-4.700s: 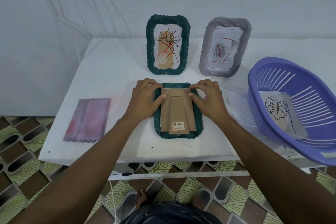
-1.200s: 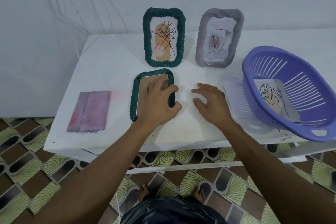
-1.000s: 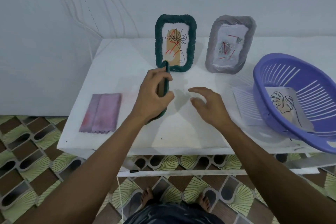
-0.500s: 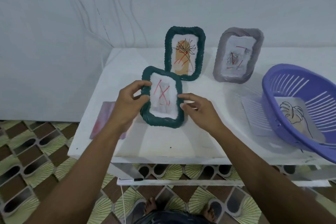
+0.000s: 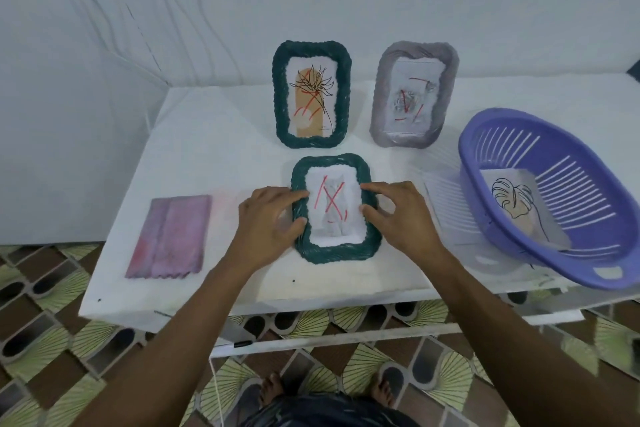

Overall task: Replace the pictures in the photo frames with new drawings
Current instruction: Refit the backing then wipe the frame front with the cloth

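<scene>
While both hands hold it by its long sides, the near green frame (image 5: 334,252) lies face up at the middle of the white table (image 5: 214,135), close to the front edge. The left hand (image 5: 268,218) pinches the frame's left rim between curled forefinger and thumb. The right hand (image 5: 398,215) does the same on the right rim, its other fingers spread above the tabletop. The picture inside this frame (image 5: 341,232) is a pale sheet crossed by red strokes.

Three frames stand or lie on the table in all, two green and one grey. The second green frame (image 5: 311,141) stands upright just behind the held one. It shows a flower drawing (image 5: 313,102) on a tan band, also marked with red. The grey frame (image 5: 381,97) stands to its right, leaning back, near but apart from it. Its picture (image 5: 410,100) is faint and carries a few red lines.

One purple slotted basket (image 5: 588,156) sits at the right end of the table and hangs partly over the front edge. A single leaf drawing (image 5: 516,204) lies inside it, with no red marks on it. One pink cloth (image 5: 169,236), folded flat, lies at the left end, well apart from the frames. Below the table the patterned floor tiles (image 5: 52,340) show, and the person's two bare feet (image 5: 273,388) stand on them.
</scene>
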Motion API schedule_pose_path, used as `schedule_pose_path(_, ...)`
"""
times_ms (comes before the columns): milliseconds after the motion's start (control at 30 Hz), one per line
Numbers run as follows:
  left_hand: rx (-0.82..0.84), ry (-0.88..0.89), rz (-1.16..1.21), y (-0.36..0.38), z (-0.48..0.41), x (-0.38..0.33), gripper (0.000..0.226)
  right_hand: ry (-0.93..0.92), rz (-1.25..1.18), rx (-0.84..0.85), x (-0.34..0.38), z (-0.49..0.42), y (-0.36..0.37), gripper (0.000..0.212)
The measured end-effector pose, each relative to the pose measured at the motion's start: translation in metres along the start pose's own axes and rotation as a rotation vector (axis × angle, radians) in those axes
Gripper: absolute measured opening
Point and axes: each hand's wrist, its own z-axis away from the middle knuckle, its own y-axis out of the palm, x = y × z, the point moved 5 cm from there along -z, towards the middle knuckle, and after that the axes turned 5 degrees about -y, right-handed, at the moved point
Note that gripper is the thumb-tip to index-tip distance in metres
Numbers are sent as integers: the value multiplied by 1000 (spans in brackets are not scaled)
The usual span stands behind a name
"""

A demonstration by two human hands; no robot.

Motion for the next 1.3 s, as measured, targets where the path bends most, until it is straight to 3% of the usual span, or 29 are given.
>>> schedule_pose_path(167,-41,11,-163,0,-2,7,55,-55,190,-62,-8,6,10,32)
schedule_pose_path(467,-39,47,-167,-12,6,19,51,-113,162,-31,2,3,22,34)
schedule_pose_path(567,-54,72,-287,-30,12,26,54,-115,145,-51,3,4,21,32)
schedule_pose_path(667,-133,1,-460,-61,23,55,55,-108,152,-54,2,5,21,31)
schedule_pose_path(767,-139,-118,-483,-80,40,86,57,-105,161,-65,2,5,21,30)
schedule_pose_path(833,-116,-93,-494,-80,46,96,59,-102,162,-74,1,5,21,29)
schedule_pose_path(933,-116,-74,-436,-80,46,101,63,-103,150,-79,0,5,22,29)
schedule_pose_path(1300,-229,-48,-108,-73,46,81,46,-133,108,-98,1,6,23,30)
